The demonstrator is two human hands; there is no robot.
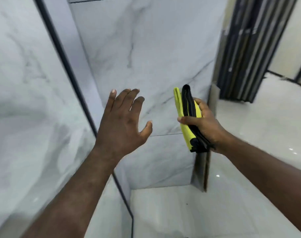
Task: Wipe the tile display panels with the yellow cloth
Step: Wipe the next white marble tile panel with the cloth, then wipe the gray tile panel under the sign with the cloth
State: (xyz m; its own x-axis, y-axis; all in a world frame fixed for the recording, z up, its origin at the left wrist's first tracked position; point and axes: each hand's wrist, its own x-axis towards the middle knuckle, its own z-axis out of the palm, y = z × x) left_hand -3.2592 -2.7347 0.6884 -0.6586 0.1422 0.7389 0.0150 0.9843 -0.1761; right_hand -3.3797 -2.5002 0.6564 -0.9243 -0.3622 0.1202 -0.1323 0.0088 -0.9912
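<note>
Here, seen from a head-worn camera looking forward and down, a person's two bare forearms reach up from the lower edge of the frame toward white marble-look tile display panels. The left hand (119,121), at centre-left, is open with its fingers straight and slightly spread and its back to the camera; whether the palm touches a panel cannot be told. The right hand (203,124), at centre-right, grips the yellow cloth (179,103), folded into a narrow upright bundle with black trim along its edge, thumb across the front and fingers curled behind. The cloth is in front of the centre panel (146,48) and looks just short of its surface, near the panel's right edge. A second, larger panel (26,83) fills the left of the frame, bordered by a thin black frame edge (67,66) running diagonally. A dark rack of upright panels (249,48) stands at upper right, and a glossy pale floor (266,126) spreads across the right and the bottom. The cloth looks light, soft and floppy, so it likely needs flattening under the palm and fingers, not a pinch at one corner, to wipe evenly. The tile faces appear hard, smooth and slick, so the cloth should glide easily under firm, broad pressure.
</note>
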